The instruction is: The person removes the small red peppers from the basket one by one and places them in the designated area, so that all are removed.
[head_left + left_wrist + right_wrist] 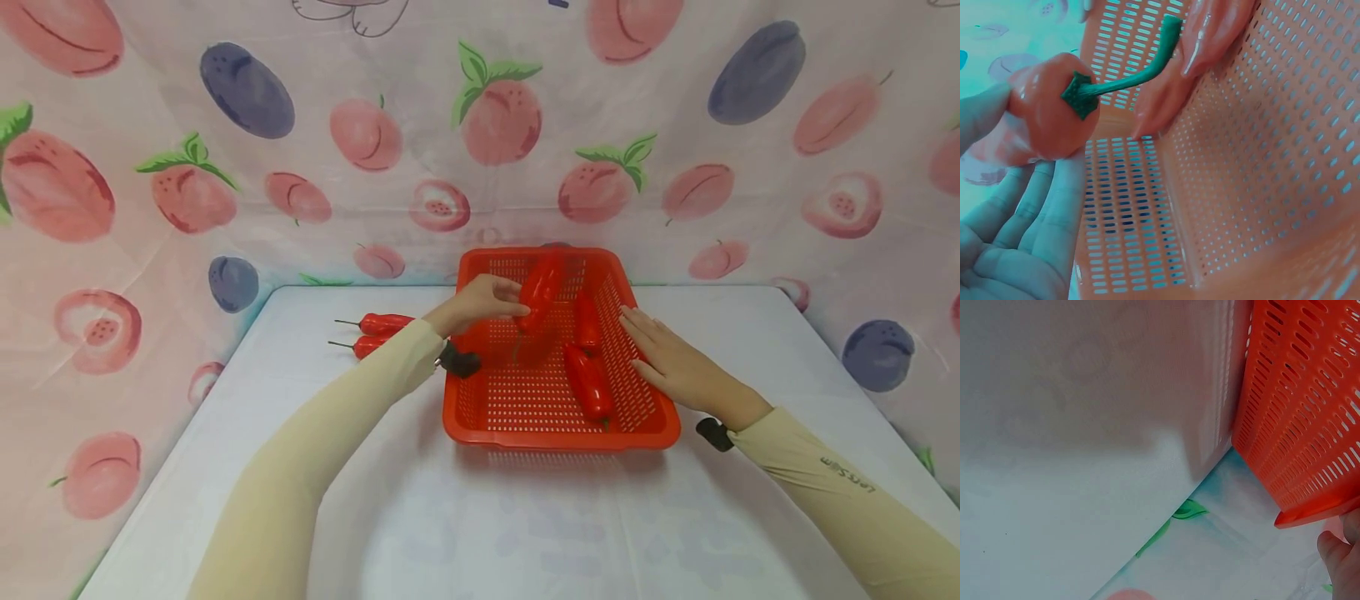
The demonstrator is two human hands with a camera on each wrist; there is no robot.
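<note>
The person's left hand grips a red pepper between the thumb on one side and the fingers on the other. The pepper is over the far part of a red plastic basket, its green stem pointing back toward the person; whether it touches the basket cannot be told. The left wrist view, with a bluish cast, shows the stem's curve and its star-shaped cap clearly.

The right hand grasps nothing: its fingers are straight and rest along the basket's right rim. In the right wrist view only a small part of this hand appears, at the edge, next to the rim.

Inside the basket, near its right wall, lie two more red peppers: a farther one and a nearer one, close together end to end, the nearer one's stem toward the front.

To the left of the basket, two other peppers lie side by side on the white counter: a rear one and a front one, stems pointing left, both partly hidden by the cream left sleeve. The right sleeve bears dark lettering. Behind the counter hangs a pale cloth printed with fruit.
</note>
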